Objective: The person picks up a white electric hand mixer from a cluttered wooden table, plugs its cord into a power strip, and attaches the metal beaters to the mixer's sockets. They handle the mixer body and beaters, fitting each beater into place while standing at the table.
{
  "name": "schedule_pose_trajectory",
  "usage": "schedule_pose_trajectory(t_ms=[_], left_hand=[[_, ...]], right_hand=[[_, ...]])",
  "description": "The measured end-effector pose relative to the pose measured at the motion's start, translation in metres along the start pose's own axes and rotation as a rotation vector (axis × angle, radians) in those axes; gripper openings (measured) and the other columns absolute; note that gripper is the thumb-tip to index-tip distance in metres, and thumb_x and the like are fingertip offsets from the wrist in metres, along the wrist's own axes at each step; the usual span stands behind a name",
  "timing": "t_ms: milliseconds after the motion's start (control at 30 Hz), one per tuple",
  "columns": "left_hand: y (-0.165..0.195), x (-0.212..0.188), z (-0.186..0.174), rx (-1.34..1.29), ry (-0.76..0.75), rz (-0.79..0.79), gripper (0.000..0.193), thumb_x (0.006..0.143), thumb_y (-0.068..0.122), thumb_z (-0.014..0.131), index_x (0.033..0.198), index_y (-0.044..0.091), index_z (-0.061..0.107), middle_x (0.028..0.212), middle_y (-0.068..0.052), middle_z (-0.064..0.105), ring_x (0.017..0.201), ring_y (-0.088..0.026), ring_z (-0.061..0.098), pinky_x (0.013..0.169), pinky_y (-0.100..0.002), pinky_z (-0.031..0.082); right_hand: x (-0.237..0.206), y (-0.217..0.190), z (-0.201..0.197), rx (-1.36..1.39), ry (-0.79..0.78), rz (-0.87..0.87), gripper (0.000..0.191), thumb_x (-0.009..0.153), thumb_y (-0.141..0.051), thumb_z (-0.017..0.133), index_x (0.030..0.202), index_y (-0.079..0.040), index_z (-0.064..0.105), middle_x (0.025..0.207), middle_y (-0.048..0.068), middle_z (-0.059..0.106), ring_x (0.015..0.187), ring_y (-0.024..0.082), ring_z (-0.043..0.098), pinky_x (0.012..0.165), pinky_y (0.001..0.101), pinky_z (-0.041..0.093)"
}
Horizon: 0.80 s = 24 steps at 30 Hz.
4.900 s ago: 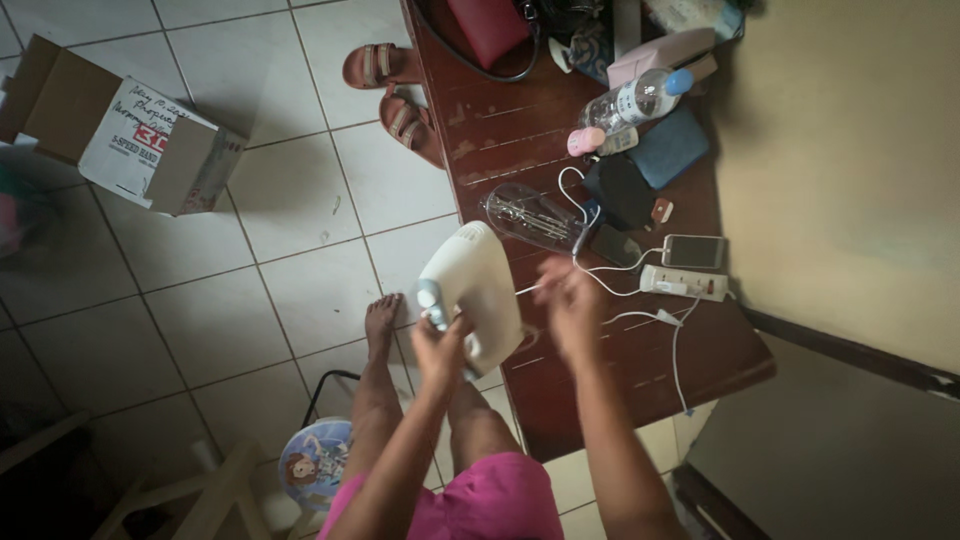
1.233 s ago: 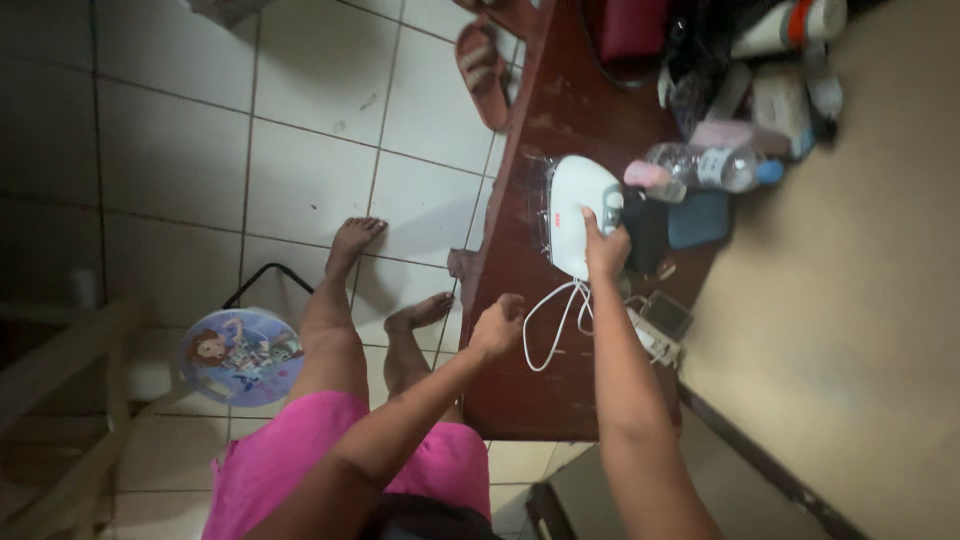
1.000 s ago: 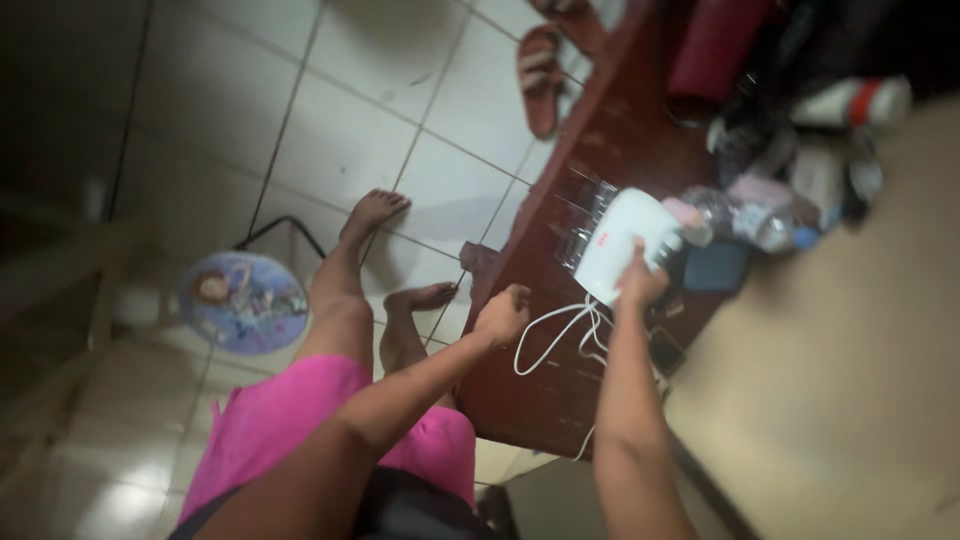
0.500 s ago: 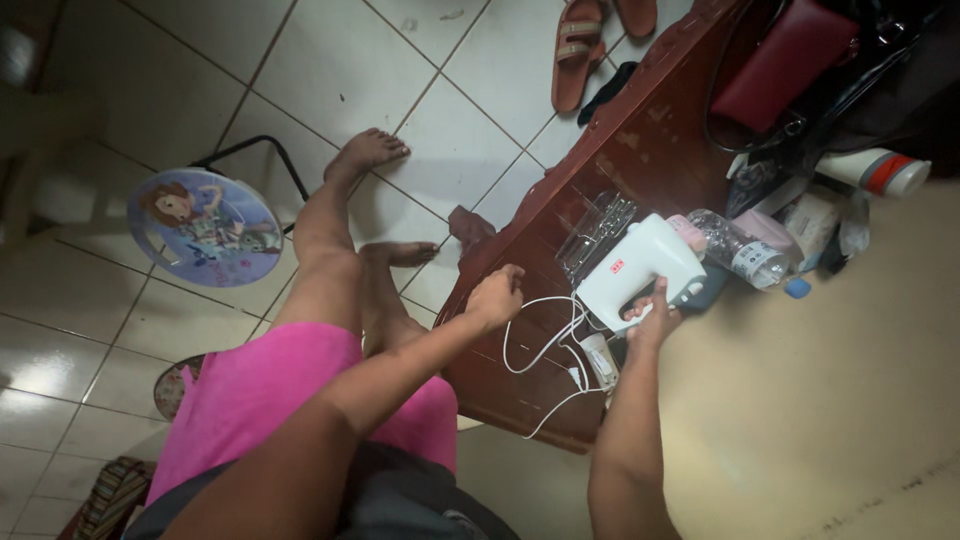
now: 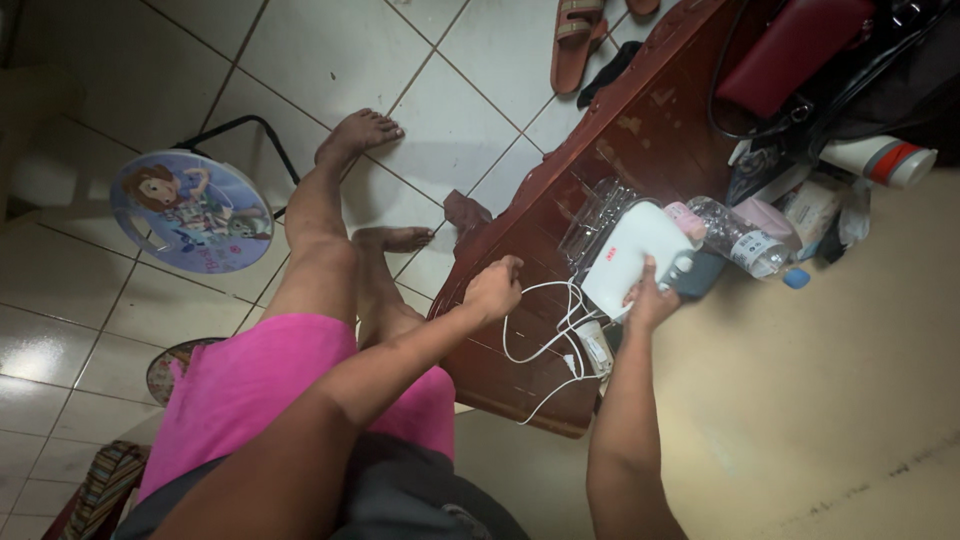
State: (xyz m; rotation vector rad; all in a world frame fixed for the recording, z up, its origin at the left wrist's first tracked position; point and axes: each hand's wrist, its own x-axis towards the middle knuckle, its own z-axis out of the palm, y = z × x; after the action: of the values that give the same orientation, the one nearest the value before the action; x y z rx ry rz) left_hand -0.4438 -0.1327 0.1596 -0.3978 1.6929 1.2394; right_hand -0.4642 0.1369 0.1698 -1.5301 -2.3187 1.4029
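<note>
On the table, head view: my right hand [image 5: 650,300] wraps the white hair dryer [image 5: 632,256], just past my knuckles.
Left hand: left hand [image 5: 493,287] lies loosely curled on the wooden table [image 5: 640,130], pinching the white cord [image 5: 540,335], I think.
Doing it well: I'd feed slack so the cord doesn't snag.
In the way: clear bottle [image 5: 738,235] and clutter beyond the right hand; round stool [image 5: 190,210] far left.

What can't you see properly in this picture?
Head view only:
- The white appliance: its underside is hidden by the right hand gripping it.
- The white cord: where it ends is hidden under clutter.
- The left hand: its palm faces the wooden table, so its grip cannot be told.
- The red bag: cut off by the top edge.
</note>
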Motion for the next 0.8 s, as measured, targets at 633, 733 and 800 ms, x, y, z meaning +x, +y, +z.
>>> schedule_pose_trajectory(t_ms=[633, 733, 800], left_hand=[[-0.014, -0.002, 0.017, 0.082, -0.004, 0.011, 0.037, 0.082, 0.015, 0.054, 0.119, 0.014, 0.053, 0.112, -0.010, 0.062, 0.105, -0.027, 0.060, 0.091, -0.039, 0.047], [-0.017, -0.005, 0.024, 0.105, -0.023, 0.001, 0.035, 0.085, 0.016, 0.053, 0.119, 0.014, 0.052, 0.114, -0.012, 0.060, 0.107, -0.030, 0.057, 0.090, -0.042, 0.045], [-0.020, -0.007, 0.025, 0.083, -0.038, -0.003, 0.036, 0.083, 0.015, 0.054, 0.119, 0.013, 0.052, 0.113, -0.010, 0.061, 0.106, -0.028, 0.059, 0.090, -0.040, 0.047]], right_hand=[[0.002, -0.002, 0.011, -0.008, 0.009, 0.002, 0.028, 0.085, -0.022, 0.075, 0.085, -0.001, 0.057, 0.053, 0.000, 0.048, 0.036, 0.008, 0.040, 0.029, 0.0259, 0.029], [0.000, -0.003, 0.011, -0.029, 0.000, 0.005, 0.024, 0.084, -0.023, 0.073, 0.086, -0.002, 0.062, 0.051, -0.001, 0.046, 0.034, 0.008, 0.037, 0.029, 0.0252, 0.027], [-0.001, -0.004, 0.012, -0.019, 0.010, 0.014, 0.025, 0.083, -0.024, 0.074, 0.083, -0.004, 0.059, 0.051, -0.002, 0.046, 0.034, 0.008, 0.038, 0.029, 0.0255, 0.028]])
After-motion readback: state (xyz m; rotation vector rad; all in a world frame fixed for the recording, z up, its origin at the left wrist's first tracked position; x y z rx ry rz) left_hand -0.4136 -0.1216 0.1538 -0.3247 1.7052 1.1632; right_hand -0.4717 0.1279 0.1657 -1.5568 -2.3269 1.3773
